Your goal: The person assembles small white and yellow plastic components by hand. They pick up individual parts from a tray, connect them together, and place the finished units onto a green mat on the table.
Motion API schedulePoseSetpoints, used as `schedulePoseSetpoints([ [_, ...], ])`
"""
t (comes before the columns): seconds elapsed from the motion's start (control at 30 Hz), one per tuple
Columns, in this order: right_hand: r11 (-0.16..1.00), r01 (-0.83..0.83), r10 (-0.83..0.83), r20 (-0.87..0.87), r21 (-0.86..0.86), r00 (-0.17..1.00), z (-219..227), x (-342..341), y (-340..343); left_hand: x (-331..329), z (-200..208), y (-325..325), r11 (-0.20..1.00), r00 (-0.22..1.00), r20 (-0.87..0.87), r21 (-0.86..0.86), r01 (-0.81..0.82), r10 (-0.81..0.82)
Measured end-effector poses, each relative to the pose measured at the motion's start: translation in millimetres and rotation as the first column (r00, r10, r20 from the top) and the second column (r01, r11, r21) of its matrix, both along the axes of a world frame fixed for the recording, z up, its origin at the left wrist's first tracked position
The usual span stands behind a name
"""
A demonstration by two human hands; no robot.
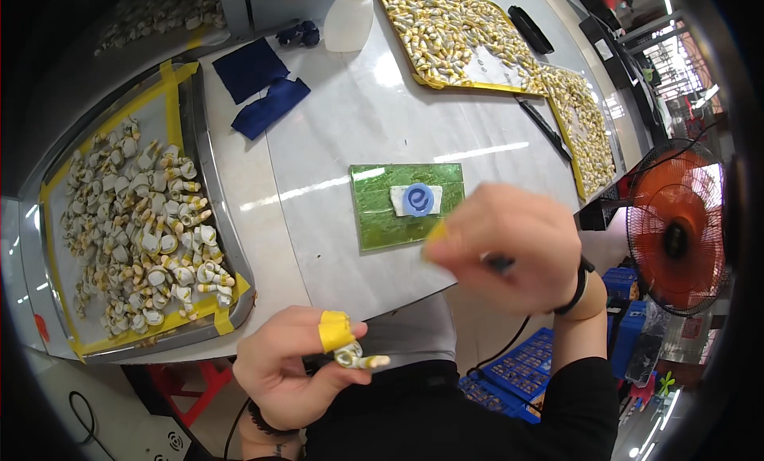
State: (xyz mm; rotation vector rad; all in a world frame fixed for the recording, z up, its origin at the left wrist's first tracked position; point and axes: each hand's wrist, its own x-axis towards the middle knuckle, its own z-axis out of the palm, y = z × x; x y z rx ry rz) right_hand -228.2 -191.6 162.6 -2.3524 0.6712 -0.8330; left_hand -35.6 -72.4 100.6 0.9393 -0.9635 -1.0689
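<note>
My left hand (pixel 294 365), its forefinger wrapped in yellow tape, pinches a small white figurine piece (pixel 360 357) with yellow and skin-toned parts in front of the table's edge. To the right, my right hand (pixel 509 250) is raised, closed and smeared by motion, with yellow at its fingertips. Something dark shows at its palm; I cannot make out what it holds. Just left of that hand, a green slab (pixel 374 226) lies on the table. On it a white pad (pixel 397 200) carries a round blue piece (pixel 418 199) with a curled mark.
A taped tray (pixel 171 126) of similar pieces stands at left. Two yellow-edged trays (pixel 481 85) (pixel 574 182) of small parts lie at far right. Blue cloths (pixel 251 69) and a white bottle (pixel 348 23) are at the back. An orange fan (pixel 676 238) stands right.
</note>
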Motion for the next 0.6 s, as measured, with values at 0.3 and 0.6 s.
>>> schedulePoseSetpoints([
  [0.3, 0.972, -0.205, 0.176, 0.224, 0.113, 0.959, -11.0, 11.0, 27.3, -2.2, 7.3, -2.9, 0.991, 0.983, 0.18, -0.113, 0.066, -0.044],
  [0.6, 0.947, -0.308, 0.265, 0.318, 0.094, 0.91, -14.9, 17.4, 29.0, -7.1, 13.2, -6.9, 0.98, 0.921, 0.39, -0.192, 0.058, 0.022],
])
